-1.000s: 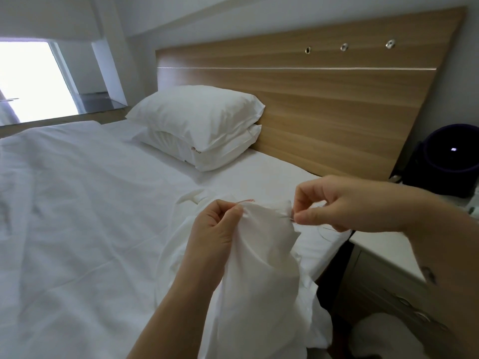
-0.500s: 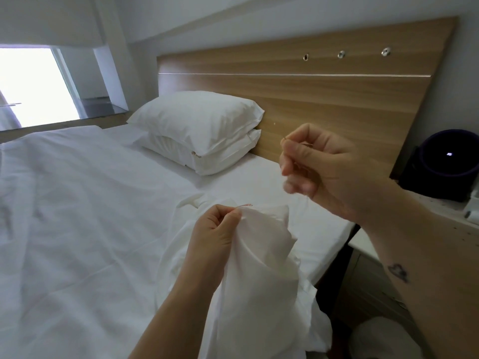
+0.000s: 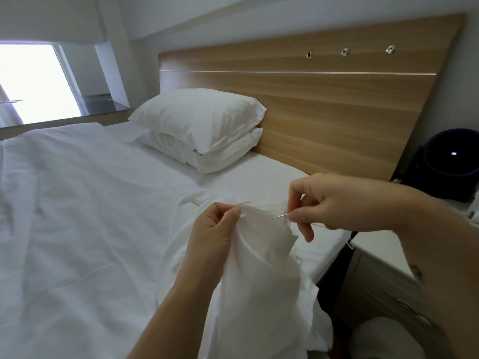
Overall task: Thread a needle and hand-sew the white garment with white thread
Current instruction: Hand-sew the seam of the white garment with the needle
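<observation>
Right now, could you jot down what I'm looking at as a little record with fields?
place: bed with wooden headboard
left hand: pinches the top edge of the white garment, holding it up
right hand: pinches the needle, tip pointing at the garment's edge
thread: too fine to trace
pillows: two, stacked by the headboard

Two pillows (image 3: 204,125) are lying stacked on the bed (image 3: 77,216), against the headboard (image 3: 324,104) behind. A nightstand (image 3: 383,257) is standing right of the bed, a round device (image 3: 451,161) sitting on it.
</observation>
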`<state>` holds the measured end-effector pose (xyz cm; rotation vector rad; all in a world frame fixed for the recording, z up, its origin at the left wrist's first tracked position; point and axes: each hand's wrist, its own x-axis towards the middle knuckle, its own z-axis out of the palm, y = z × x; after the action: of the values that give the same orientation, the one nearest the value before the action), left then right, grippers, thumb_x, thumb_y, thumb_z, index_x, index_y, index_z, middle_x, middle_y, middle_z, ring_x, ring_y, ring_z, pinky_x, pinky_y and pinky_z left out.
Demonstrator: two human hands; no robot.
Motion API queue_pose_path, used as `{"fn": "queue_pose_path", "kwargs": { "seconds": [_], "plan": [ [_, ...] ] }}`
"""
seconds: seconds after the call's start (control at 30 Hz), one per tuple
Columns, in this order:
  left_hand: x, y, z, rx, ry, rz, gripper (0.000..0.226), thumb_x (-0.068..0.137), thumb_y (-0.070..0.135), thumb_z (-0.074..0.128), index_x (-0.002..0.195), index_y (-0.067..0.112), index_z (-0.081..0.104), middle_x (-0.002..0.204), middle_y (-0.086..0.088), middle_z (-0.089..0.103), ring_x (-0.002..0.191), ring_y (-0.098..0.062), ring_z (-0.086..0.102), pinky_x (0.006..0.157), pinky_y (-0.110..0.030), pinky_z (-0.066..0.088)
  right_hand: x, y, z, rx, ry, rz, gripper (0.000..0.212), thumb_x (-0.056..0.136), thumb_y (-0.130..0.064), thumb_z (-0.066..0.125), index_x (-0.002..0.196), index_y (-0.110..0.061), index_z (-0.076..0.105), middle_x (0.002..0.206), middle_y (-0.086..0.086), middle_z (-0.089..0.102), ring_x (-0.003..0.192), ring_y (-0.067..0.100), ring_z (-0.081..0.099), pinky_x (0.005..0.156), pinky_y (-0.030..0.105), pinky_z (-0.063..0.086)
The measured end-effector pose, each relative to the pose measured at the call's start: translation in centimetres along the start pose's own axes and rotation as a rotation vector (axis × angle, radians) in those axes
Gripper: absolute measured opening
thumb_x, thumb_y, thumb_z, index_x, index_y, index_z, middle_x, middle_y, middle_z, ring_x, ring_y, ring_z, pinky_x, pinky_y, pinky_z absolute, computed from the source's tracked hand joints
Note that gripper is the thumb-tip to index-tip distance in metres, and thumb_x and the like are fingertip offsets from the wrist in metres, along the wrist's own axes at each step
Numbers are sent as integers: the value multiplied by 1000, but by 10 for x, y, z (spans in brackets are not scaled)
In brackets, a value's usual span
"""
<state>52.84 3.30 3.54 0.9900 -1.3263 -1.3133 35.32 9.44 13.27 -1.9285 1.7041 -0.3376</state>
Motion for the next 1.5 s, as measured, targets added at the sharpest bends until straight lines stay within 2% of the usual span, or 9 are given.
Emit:
{"fn": "queue_pose_path", "kwargs": {
  "seconds": [0.13, 0.3, 0.37, 0.43, 0.53, 0.63, 0.83, 1.3, 1.5],
  "plan": [
    [-2, 1, 2, 31, 10, 18, 24, 94, 11, 54, 71, 15, 59, 66, 18, 68, 62, 7, 58, 69, -24, 43, 1, -4, 2, 560, 88, -366, 8, 89, -14, 60, 83, -11, 55, 61, -2, 63, 58, 9, 54, 61, 19, 46],
    [1, -4, 1, 44, 3, -3, 35, 93, 15, 56, 61, 26, 65, 84, 9, 74, 82, -9, 65, 80, -31, 50, 9, -15, 2, 1162, 311, -558, 2, 77, -16, 58, 75, -15, 57, 55, 0, 59, 79, 22, 65, 82, 31, 54],
    [1, -4, 0, 50, 9, -5, 35, 93, 15, 56, 61, 27, 64, 85, 9, 74, 85, -12, 65, 81, -32, 50, 8, -20, 0, 1276, 326, -538, 3, 79, -14, 52, 80, -12, 51, 53, 0, 56, 64, 18, 66, 71, 32, 59],
    [0, -3, 0, 42, 10, 1, 31, 93, 15, 56, 64, 24, 63, 85, 10, 74, 84, -10, 65, 81, -32, 50, 7, -23, -2, 1244, 375, -486, 4, 81, -13, 52, 80, -12, 48, 52, 0, 53, 45, 11, 54, 53, 26, 53],
    [1, -3, 0, 45, 18, 12, 32, 92, 16, 57, 62, 26, 64, 77, 11, 71, 76, -8, 61, 78, -32, 48, 7, -20, -4, 1133, 415, -383, 12, 90, -8, 50, 80, -12, 47, 52, 0, 53, 37, 8, 40, 45, 22, 44],
    [0, -3, 0, 42, 28, 30, 29, 92, 16, 59, 64, 24, 64, 68, 15, 66, 67, -3, 58, 74, -28, 45, 5, -19, -4, 1065, 413, -332, 8, 86, -9, 54, 80, -11, 48, 52, 0, 53, 37, 8, 37, 45, 22, 42],
    [0, -2, 2, 0, 13, 47, 20, 90, 12, 61, 72, 17, 67, 86, 11, 74, 81, 0, 66, 82, -25, 47, 0, -23, -10, 1054, 442, -322, 14, 93, -5, 49, 80, -11, 48, 52, 0, 53, 37, 8, 37, 44, 21, 43],
    [9, -9, -1, -70, -11, -64, 37, 89, 14, 60, 54, 26, 66, 68, 1, 60, 75, -20, 52, 76, -38, 42, -13, -34, -20, 1178, 394, -414, 7, 76, -13, 54, 81, -12, 49, 53, 0, 52, 35, 5, 34, 42, 19, 40],
    [11, -9, -3, -137, -32, -111, 23, 81, 22, 65, 58, 22, 66, 75, -6, 60, 80, -24, 52, 78, -41, 43, -18, -43, -26, 1201, 400, -447, 8, 76, -13, 54, 81, -12, 49, 53, 1, 52, 34, 4, 34, 40, 18, 40]
  ]
}}
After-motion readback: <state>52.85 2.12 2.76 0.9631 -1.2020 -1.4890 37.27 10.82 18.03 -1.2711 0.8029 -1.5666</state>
